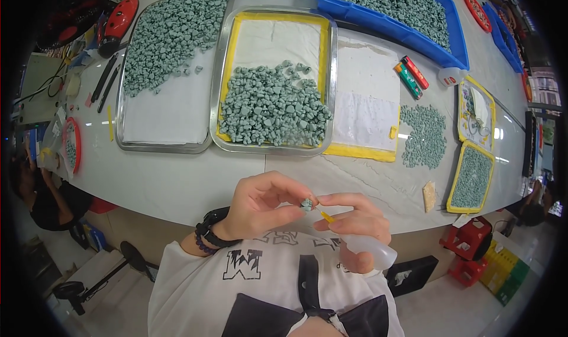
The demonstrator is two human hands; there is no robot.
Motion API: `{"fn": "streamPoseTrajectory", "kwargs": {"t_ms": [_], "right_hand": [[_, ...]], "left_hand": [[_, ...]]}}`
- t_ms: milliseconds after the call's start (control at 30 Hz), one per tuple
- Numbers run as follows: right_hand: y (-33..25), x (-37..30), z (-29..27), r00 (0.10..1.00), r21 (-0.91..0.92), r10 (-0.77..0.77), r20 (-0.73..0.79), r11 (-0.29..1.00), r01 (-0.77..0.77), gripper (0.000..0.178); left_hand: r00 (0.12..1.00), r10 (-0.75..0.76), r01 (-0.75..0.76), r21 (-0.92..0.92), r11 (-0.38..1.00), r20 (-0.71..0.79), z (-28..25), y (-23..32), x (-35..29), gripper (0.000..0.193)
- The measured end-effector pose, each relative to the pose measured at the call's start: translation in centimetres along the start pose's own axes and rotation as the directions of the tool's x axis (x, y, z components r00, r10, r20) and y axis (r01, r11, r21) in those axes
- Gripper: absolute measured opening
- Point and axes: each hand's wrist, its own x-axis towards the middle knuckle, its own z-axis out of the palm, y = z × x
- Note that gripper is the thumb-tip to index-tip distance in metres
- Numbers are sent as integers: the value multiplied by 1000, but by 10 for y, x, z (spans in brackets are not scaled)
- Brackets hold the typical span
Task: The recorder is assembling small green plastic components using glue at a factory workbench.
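small grey-green piece [307,204]: in the head view it sits between the two hands, pinched by the thumb and finger of the left hand [267,205], seemingly gripped at its edge so one side stays free. the right hand [362,218] grasps a pale squeeze bottle [381,253] across its palm, its yellow nozzle [327,217] aimed at the piece, probably for fine control; whether the tip touches, i cannot tell. ahead of the hands on the surface [195,174], a metal tray [266,150] of similar pieces likely stands closest for easy reach; another tray [163,147] lies ahead and left, a blue bin [458,34] farther ahead and right. loose smaller pieces [423,137] spread right of the hands, presumably for quick picking. large dark lettering marks the shirt [177,289]; no brand is legible on the bottle.
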Motion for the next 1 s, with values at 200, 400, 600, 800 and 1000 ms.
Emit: {"fn": "streamPoseTrajectory", "kwargs": {"t_ms": [200, 400, 600, 800, 1000], "right_hand": [[10, -8, -21, 987, -353, 101, -125, 925, -140, 34], [52, -22, -49, 983, -870, 172, 66, 492, -27, 26], [59, 26, -118, 964, -910, -29, -264, 338, -240, 17], [84, 33, -137, 986, -954, 109, -126, 258, -151, 13], [87, 32, -132, 989, -962, 89, -122, 237, -140, 9]], "left_hand": [[996, 86, -86, -8, 996, -35, -10, -5, -3, 25], [991, 32, -25, 56, 998, -130, 1, -3, 4, 26], [998, 59, -59, 14, 998, -18, -3, -8, 3, 25], [997, 78, -78, 25, 997, 2, -5, -5, -3, 25], [999, 8, -7, 26, 1000, -48, 0, -2, -1, 26]]}}
